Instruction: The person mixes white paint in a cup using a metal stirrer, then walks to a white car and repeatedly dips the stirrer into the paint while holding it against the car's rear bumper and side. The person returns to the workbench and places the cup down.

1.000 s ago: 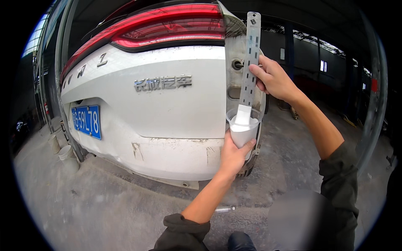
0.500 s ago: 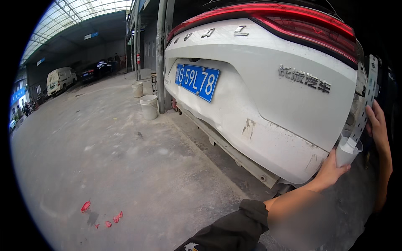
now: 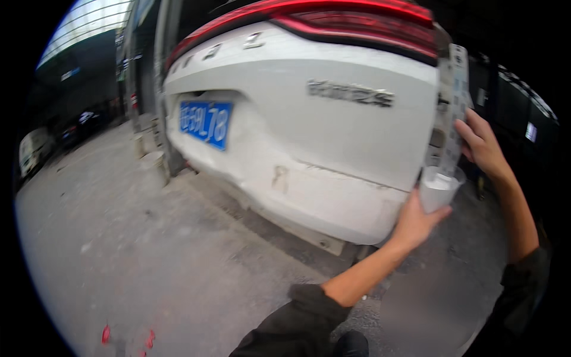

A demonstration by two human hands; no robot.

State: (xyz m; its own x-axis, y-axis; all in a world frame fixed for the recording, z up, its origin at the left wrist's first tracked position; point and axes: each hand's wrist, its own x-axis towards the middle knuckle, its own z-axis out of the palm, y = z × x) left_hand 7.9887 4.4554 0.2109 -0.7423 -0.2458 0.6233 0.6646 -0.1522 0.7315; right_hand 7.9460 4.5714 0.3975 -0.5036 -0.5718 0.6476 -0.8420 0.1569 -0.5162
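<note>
My left hand [image 3: 414, 225] is wrapped round a clear plastic cup [image 3: 439, 193] with white liquid, probably paint, in it. A long, flat white mixing ruler [image 3: 458, 101] with dark marks along it stands nearly upright, its lower end in the cup. Higher up, my right hand [image 3: 483, 140] pinches the ruler by its edge. Both are held close beside the right rear corner of a white car [image 3: 357, 137], whose lower bodywork is dented and scuffed. The picture is smeared by motion.
A blue licence plate [image 3: 206, 124] and a red tail-light band [image 3: 357, 27] are on the car. Pale buckets [image 3: 156, 163] stand by a metal post [image 3: 165, 77] at the left. Red scraps [image 3: 106, 334] lie on the concrete floor [image 3: 113, 238]. A white van [image 3: 34, 149] is parked far left.
The view has swung to the right, so the car, cup and hands sit further left in it. More of my right forearm and its sleeve shows. Both grips stay the same.
</note>
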